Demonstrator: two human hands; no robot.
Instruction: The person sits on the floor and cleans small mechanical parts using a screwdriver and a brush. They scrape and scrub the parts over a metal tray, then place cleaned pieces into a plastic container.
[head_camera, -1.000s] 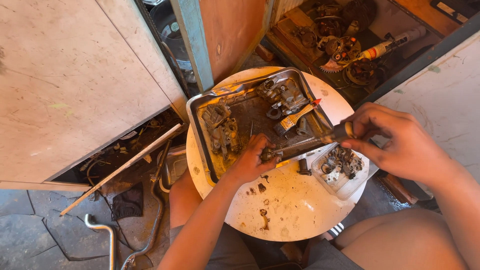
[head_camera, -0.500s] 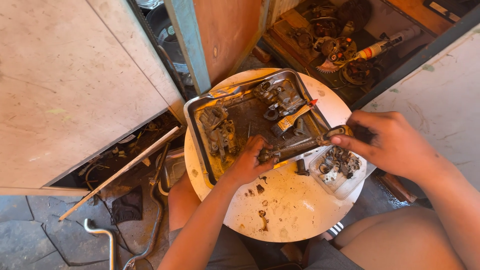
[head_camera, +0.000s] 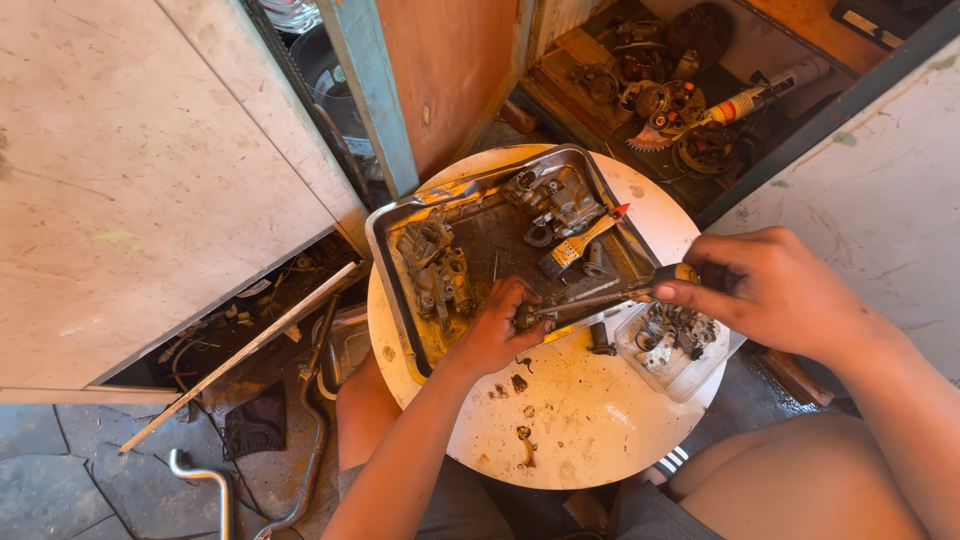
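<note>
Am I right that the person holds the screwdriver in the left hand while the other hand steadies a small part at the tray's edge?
Not quite: the head view shows the screwdriver in the right hand; the left hand steadies the small part at the tray edge.

The tray (head_camera: 400, 215) is dull, grimy sheet metal, and the carburettor parts (head_camera: 435, 270) in it are rough cast metal, dark with oil. The round table (head_camera: 580, 420) has a smooth, cream-painted top, stained and chipped. The small container (head_camera: 690, 375) is clear, glossy plastic; the screwdriver (head_camera: 610, 297) has a bare steel shaft.
</note>
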